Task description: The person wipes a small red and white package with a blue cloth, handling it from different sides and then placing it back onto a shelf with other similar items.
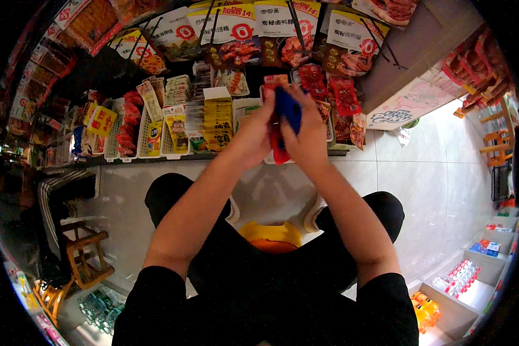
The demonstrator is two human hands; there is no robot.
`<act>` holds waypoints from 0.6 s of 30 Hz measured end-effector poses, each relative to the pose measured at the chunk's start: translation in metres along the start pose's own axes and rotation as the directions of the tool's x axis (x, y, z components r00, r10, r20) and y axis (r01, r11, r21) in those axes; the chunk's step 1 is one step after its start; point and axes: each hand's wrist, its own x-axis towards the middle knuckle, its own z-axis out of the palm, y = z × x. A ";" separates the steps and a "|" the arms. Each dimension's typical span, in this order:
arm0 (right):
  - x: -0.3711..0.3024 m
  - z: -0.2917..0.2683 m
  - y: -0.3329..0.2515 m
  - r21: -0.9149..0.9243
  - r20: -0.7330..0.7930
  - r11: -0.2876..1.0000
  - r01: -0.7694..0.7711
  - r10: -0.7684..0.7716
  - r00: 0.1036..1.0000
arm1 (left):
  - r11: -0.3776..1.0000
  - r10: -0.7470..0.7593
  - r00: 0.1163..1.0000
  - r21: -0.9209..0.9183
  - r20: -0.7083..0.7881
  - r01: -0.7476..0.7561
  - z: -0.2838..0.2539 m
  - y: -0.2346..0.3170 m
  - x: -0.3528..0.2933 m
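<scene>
Left hand (252, 134): raised in front of the shelf, fingers curled round the left side of the red packet, its grip clamped on it.
Right hand (310, 138): raised just beside the left, the two nearly touching; its grip is closed over a blue packet.
Blue packet (288, 108): held up at the top of the right hand, above the red one, partly hidden by the fingers.
Red packet (279, 147): between both hands, its lower end hanging below them, in front of the shelf edge.
Shelf (155, 158): runs across just behind the hands, with white baskets (145, 134) of small snack packs standing side by side.
Yellow packs (218, 118): an upright stack in a basket, just left of the left hand.
Red packs (345, 97): a cluster right of the right hand, at the shelf's far end.
Hanging bags (236, 32): large snack bags on black hooks in a row above the shelf.
Floor (432, 184): pale glossy tiles, below and right of the shelf.
Yellow stool (270, 235): under the person, showing between the knees.
Wooden stool (86, 254): lower left, well apart from the hands.
Bottles (101, 308): green ones on a low shelf, bottom left.
Low shelves (473, 288): bottom right, holding drinks and small packs.
</scene>
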 end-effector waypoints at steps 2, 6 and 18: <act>0.007 -0.006 0.006 0.065 -0.074 0.984 -0.164 0.169 0.983 | 0.992 -0.043 0.986 0.122 0.163 0.023 0.003 -0.003 -0.002; 0.007 -0.004 0.014 0.224 0.025 0.817 -0.532 0.540 0.841 | 0.808 0.034 0.982 0.573 0.186 -0.136 -0.010 -0.015 -0.002; -0.006 -0.007 0.023 0.080 -0.074 0.997 0.008 -0.002 0.997 | 0.376 0.043 0.963 0.889 0.266 -0.262 -0.012 -0.007 -0.003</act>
